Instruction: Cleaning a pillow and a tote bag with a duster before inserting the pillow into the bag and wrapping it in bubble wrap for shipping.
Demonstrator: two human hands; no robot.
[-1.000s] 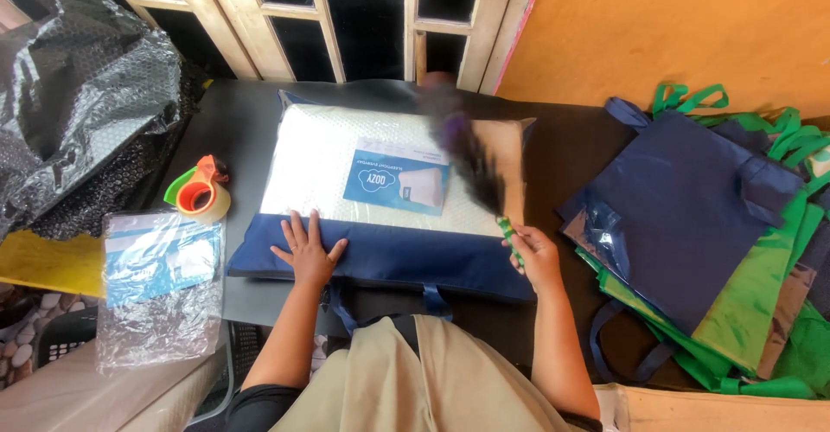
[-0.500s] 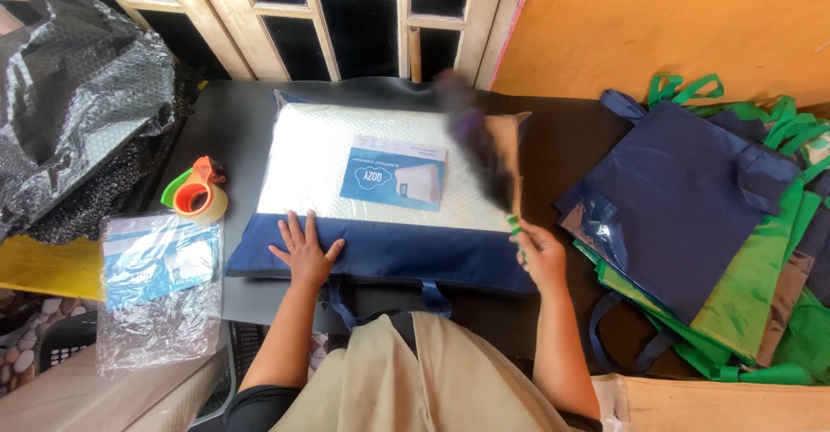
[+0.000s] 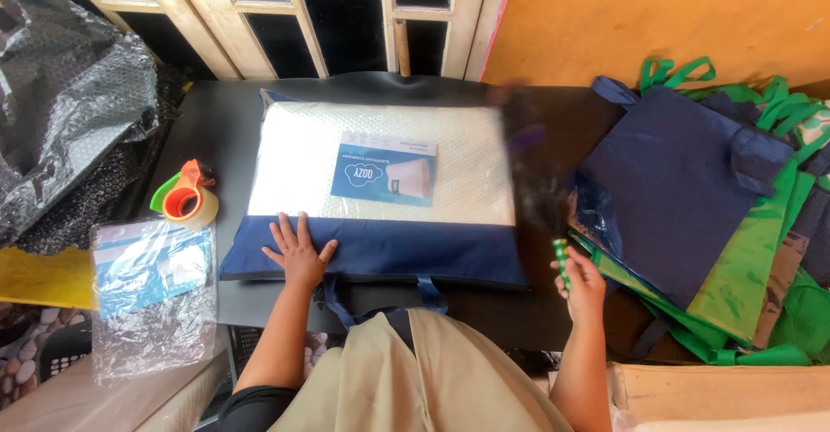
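Observation:
A flat pillow bag (image 3: 380,172), clear on top with a navy fabric band along its near edge, lies on the black table (image 3: 216,129). A blue and white card (image 3: 384,168) shows through the clear panel. My left hand (image 3: 298,250) rests flat on the navy band, fingers spread. My right hand (image 3: 581,278) grips the green handle of a brush (image 3: 540,164), whose dark bristle head is a motion blur over the table just right of the bag.
An orange and green tape dispenser (image 3: 184,197) stands left of the bag. A clear plastic packet with blue leaflets (image 3: 151,289) lies at the near left. Bubble wrap (image 3: 60,103) is heaped at far left. Navy and green fabric bags (image 3: 692,198) pile up on the right.
The brush has swung off the bag's right edge and now blurs over the bare table to its right. My left hand stays pressed on the navy band.

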